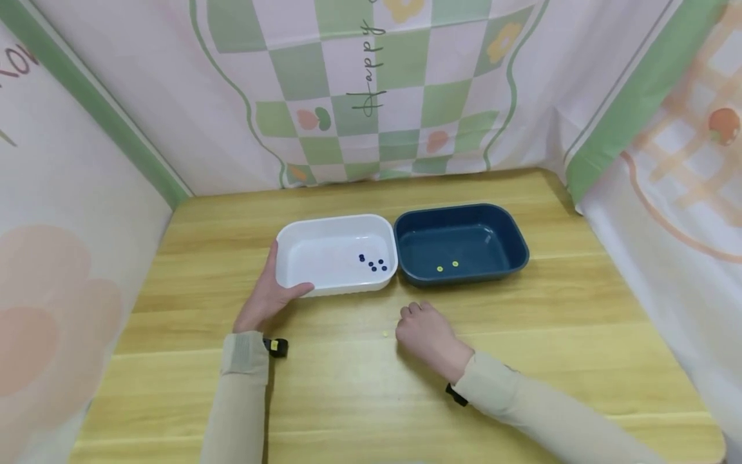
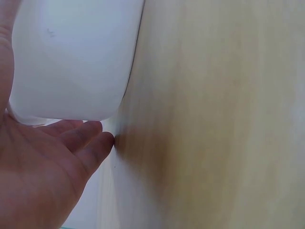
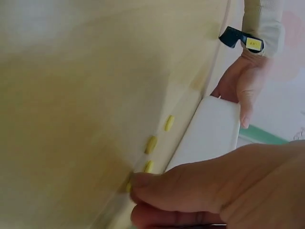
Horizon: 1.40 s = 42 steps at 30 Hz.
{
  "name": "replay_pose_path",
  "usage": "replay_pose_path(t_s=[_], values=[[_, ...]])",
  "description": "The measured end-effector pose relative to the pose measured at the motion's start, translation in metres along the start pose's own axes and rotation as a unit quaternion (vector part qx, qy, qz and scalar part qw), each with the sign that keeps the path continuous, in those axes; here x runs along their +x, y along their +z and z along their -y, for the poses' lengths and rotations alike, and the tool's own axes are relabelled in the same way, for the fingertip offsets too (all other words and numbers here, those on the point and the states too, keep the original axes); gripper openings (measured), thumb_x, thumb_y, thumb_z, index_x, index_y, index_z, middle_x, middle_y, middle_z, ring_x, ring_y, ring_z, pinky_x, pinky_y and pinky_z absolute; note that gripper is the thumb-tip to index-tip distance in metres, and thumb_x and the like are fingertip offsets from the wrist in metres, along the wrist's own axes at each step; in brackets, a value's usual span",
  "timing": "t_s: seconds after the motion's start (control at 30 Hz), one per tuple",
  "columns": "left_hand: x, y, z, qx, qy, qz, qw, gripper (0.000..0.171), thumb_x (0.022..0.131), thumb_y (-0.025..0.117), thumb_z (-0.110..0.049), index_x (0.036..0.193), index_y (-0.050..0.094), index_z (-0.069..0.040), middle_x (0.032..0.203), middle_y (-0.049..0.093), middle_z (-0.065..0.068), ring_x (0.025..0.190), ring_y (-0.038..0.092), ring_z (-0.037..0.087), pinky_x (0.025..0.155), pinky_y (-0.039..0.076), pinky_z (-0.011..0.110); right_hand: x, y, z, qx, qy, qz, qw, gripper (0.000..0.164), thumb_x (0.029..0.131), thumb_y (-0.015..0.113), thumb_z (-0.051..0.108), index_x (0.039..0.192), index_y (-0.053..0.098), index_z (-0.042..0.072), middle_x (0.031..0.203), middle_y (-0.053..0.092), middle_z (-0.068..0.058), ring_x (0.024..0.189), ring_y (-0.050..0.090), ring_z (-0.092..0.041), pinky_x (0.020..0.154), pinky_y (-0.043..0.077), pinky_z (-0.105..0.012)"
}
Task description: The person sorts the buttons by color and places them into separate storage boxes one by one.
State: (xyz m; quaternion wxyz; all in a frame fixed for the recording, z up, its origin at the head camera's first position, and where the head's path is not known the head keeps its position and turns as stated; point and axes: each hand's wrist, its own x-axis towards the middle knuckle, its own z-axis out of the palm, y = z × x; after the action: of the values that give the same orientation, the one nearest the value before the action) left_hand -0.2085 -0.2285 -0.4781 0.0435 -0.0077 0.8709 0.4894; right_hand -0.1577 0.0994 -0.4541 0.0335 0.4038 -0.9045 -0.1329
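The left hand (image 1: 269,296) gripped the left end of the white basin (image 1: 319,261), fingers outside the end wall, thumb against the near side; the right hand (image 1: 429,335) was over the wooden table (image 1: 324,386), fingers curled, thumb tip right by the last of several yellow buttons (image 3: 151,144) strung out in a rough row; whether that button was pinched or merely touched could not be told. Two loose yellow buttons (image 1: 455,263) lay in the navy basin (image 1: 417,241), just beside the white one; a few dark blue buttons (image 1: 380,261) lay at the white basin's right end. The pieces looked thin and apt to skid; a low fingertip pinch across the edges, one button at a time, probably suited them best, with a light left-hand hold so that neither basin got nudged.
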Motion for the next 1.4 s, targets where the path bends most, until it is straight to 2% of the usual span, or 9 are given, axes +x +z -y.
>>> replay_pose_path(t_s=[0.13,0.3,0.53,0.8,1.07,1.4], values=[[0.0003,0.0007,0.0000,0.002,-0.002,0.000,1.0000,0.127,0.075,0.082,-0.047,0.155,-0.014,-0.027,0.162,-0.002,0.006,0.145,0.010,0.032,0.114,0.016,0.054,0.0036,-0.0015,0.0006,-0.003,-0.002,0.023,1.000,0.016,0.083,0.063,0.003,0.069,0.068,0.010,0.072,0.056,-0.005,0.068,0.051,-0.020,0.066,0.048,-0.033],[-0.0003,0.0006,-0.0008,-0.003,0.001,0.000,1.0000,0.126,0.076,0.083,-0.042,0.155,-0.014,-0.027,0.162,-0.003,0.005,0.146,0.008,0.031,0.115,0.014,0.054,0.0021,0.0005,-0.0015,0.002,-0.008,0.010,1.000,0.013,0.081,0.064,0.002,0.069,0.067,0.008,0.071,0.055,-0.006,0.067,0.050,-0.020,0.065,0.047,-0.033],[-0.0007,0.0003,-0.0022,0.006,0.000,-0.003,1.0000,0.126,0.076,0.082,-0.043,0.156,-0.012,-0.019,0.162,-0.004,0.006,0.146,0.006,0.030,0.115,0.013,0.052,-0.0005,0.0028,-0.0017,-0.001,-0.013,-0.017,1.000,0.011,0.080,0.063,0.001,0.071,0.067,0.005,0.070,0.054,-0.005,0.066,0.050,-0.019,0.062,0.046,-0.033],[-0.0006,0.0008,-0.0021,0.010,-0.004,-0.002,0.9999,0.128,0.075,0.083,-0.044,0.155,-0.014,-0.023,0.162,-0.003,0.009,0.146,0.008,0.032,0.115,0.014,0.053,-0.0013,0.0039,-0.0015,0.005,-0.007,-0.014,1.000,0.009,0.081,0.063,0.002,0.073,0.068,0.005,0.072,0.056,-0.006,0.068,0.051,-0.020,0.063,0.047,-0.034],[-0.0003,0.0012,0.0006,0.012,0.004,-0.003,0.9999,0.130,0.072,0.082,-0.050,0.156,-0.013,-0.020,0.162,0.000,0.009,0.145,0.012,0.032,0.115,0.017,0.053,-0.0014,0.0010,-0.0011,0.003,-0.004,0.005,1.000,0.009,0.083,0.063,0.003,0.076,0.069,0.005,0.075,0.057,-0.007,0.070,0.053,-0.020,0.065,0.050,-0.035],[-0.0001,0.0009,0.0022,0.010,0.003,-0.001,0.9999,0.127,0.075,0.081,-0.050,0.155,-0.015,-0.024,0.162,-0.004,0.006,0.146,0.007,0.030,0.115,0.014,0.052,-0.0019,0.0033,-0.0002,-0.001,0.004,-0.004,1.000,0.010,0.083,0.062,0.005,0.075,0.068,0.005,0.074,0.055,-0.006,0.069,0.052,-0.021,0.063,0.048,-0.035]])
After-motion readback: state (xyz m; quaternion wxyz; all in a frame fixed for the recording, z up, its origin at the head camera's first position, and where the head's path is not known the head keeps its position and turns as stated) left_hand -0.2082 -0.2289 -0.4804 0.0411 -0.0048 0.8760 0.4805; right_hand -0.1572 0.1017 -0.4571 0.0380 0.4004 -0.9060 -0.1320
